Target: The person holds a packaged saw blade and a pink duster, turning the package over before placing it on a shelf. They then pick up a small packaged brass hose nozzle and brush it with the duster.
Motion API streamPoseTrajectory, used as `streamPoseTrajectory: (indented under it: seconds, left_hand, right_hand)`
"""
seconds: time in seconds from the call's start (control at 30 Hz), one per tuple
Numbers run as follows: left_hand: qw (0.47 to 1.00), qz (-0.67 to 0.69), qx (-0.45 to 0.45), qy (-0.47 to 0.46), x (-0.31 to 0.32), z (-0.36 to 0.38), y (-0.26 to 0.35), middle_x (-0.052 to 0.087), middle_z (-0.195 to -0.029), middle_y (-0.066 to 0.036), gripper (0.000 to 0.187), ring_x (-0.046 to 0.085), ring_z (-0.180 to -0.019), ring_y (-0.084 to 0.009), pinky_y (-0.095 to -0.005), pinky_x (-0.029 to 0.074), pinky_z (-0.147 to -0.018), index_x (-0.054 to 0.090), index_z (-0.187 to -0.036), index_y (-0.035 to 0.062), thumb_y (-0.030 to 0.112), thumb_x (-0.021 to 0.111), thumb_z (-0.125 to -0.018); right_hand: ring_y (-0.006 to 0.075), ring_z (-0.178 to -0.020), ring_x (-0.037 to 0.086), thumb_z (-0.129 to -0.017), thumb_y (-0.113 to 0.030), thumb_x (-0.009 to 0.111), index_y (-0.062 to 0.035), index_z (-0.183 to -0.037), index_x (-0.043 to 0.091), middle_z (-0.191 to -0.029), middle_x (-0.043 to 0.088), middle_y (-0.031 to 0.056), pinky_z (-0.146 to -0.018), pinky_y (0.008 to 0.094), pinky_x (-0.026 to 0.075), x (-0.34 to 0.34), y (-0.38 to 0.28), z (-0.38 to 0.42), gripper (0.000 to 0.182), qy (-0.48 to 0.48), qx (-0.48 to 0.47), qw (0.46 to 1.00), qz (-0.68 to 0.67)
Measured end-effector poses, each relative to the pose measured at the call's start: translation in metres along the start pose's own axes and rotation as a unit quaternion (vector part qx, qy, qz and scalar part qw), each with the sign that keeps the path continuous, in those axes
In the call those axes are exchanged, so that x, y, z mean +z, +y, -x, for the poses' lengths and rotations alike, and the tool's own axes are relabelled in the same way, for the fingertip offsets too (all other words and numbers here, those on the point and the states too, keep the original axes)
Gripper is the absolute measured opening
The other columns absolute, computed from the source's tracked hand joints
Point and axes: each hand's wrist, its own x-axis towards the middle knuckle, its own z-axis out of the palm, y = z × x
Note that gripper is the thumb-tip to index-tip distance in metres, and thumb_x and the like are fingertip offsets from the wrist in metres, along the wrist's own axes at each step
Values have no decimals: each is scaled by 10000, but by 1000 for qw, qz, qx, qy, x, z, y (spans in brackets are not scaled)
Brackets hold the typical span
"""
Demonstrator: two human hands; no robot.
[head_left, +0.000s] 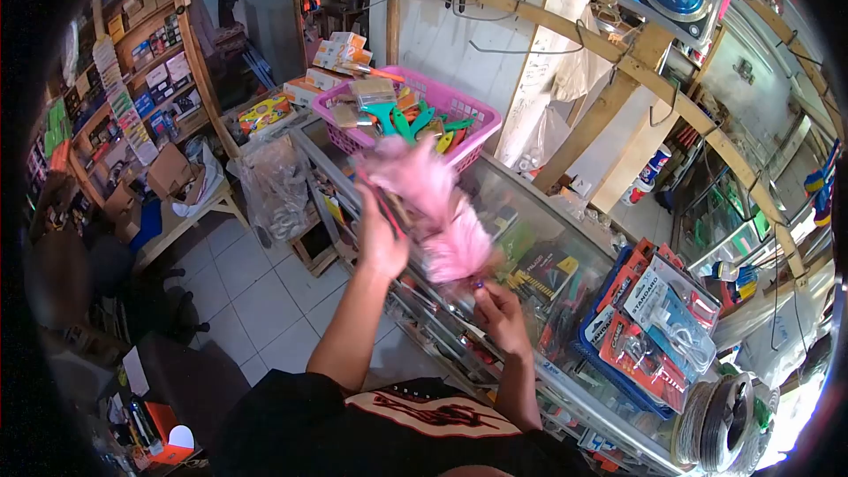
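A fluffy pink duster [459, 243], smeared by motion, is over the glass counter. My right hand [502, 316] is wrapped round its handle end, below the pink fluff. My left hand [382, 237] is raised on the other side, holding a flat item with a red edge [394, 217] against the duster; what kind of item it is, I cannot tell. Just beyond the duster stands a pink plastic basket [481, 128] with green-handled tools [408, 122] in it. The duster's upper part overlaps the basket's near side in this view.
The glass display counter [565, 234] runs diagonally beneath my hands. To the right lie a blue tray [587, 349] of packaged goods and wire coils [715, 424]. A wooden rail with hooks [649, 75] hangs above. Stocked shelves [146, 62] and a tiled floor [265, 300] are on the left.
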Motion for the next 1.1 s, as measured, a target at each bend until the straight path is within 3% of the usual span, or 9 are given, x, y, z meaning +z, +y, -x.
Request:
streamPoseTrajectory:
  seconds: [0.23, 0.3, 0.37, 0.6, 0.67, 0.77, 0.93, 1.07, 1.1]
  left_hand:
    - [985, -32, -68, -154, -7, 16, -55, 508, -1551, -149, 931, 534, -1409, -290, -482, 431, -1194, 319, -1615, 31, 760, 290, -1037]
    - [997, -23, -43, -60, 17, 15, -30, 589, -1473, -146, 898, 594, -1341, -287, -480, 473, -1147, 430, -1551, 33, 758, 274, -1045]
    - [979, 35, -26, -200, -23, -30, -20, 681, -1302, -133, 831, 651, -1189, -279, -489, 518, -1063, 513, -1500, 75, 745, 306, -1055]
    - [990, -140, 2, 12, 12, -9, -16, 692, -1123, -69, 755, 664, -1003, -201, -391, 564, -870, 555, -1421, 91, 704, 265, -1089]
    - [960, -58, 28, -271, -48, -34, -78, 659, -1078, -65, 762, 649, -877, -135, -338, 565, -708, 550, -1333, 17, 687, 276, -1094]
    - [973, -177, 146, -26, -15, -11, -114, 632, -926, -38, 617, 603, -671, -124, -289, 515, -520, 577, -1240, 36, 548, 243, -1151]
    - [880, 220, -151, -394, -65, -57, -84, 687, -1069, -117, 457, 694, -874, -204, -392, 603, -736, 557, -1377, 31, 382, 441, -1109]
    - [998, 5, 44, -43, 30, -14, -13, 676, -1047, -78, 711, 655, -919, -257, -444, 538, -878, 565, -1395, 85, 674, 303, -1093]
    - [940, 37, -7, -340, -31, -51, -16, 673, -1209, -111, 797, 681, -1097, -267, -447, 523, -1016, 530, -1444, 78, 731, 267, -1070]
  right_hand:
    - [37, -595, 397, -1108, -259, 582, -78, -868, 573, -677, 470, -69, -536, 256, 301, 27, -11, -20, 301, 47, -33, 998, 10]
    - [50, -689, 424, -1093, -268, 600, -9, -1057, 642, -767, 502, -73, -602, 261, 346, 19, -20, -12, 265, 35, 0, 999, 35]
    - [57, -738, 435, -1082, -278, 615, 25, -1159, 679, -809, 518, -71, -637, 267, 368, 8, -18, -3, 319, 22, 28, 997, 66]
    - [58, -731, 421, -1065, -240, 627, 11, -1141, 681, -780, 514, -54, -649, 278, 369, 4, -7, 0, 268, 44, 40, 996, 62]
    - [57, -736, 421, -1072, -220, 613, 6, -1126, 680, -783, 517, -53, -659, 276, 375, 12, -24, -7, 243, 71, 31, 995, 64]
    - [59, -754, 424, -1090, -203, 581, 6, -1109, 676, -806, 528, -52, -659, 280, 380, 14, -22, -13, 230, 124, -40, 990, 61]
    - [68, -770, 444, -1098, -239, 595, 18, -1126, 671, -831, 512, -50, -664, 263, 384, 12, -9, -1, 269, -1, -29, 996, 79]
    - [66, -752, 457, -1095, -270, 599, 12, -1138, 675, -821, 533, -51, -642, 272, 373, 11, -6, -8, 295, 134, -62, 988, 41]
    - [53, -710, 439, -1099, -251, 593, -7, -1110, 670, -785, 512, -61, -612, 260, 352, 11, -9, -11, 256, 134, -62, 989, 3]
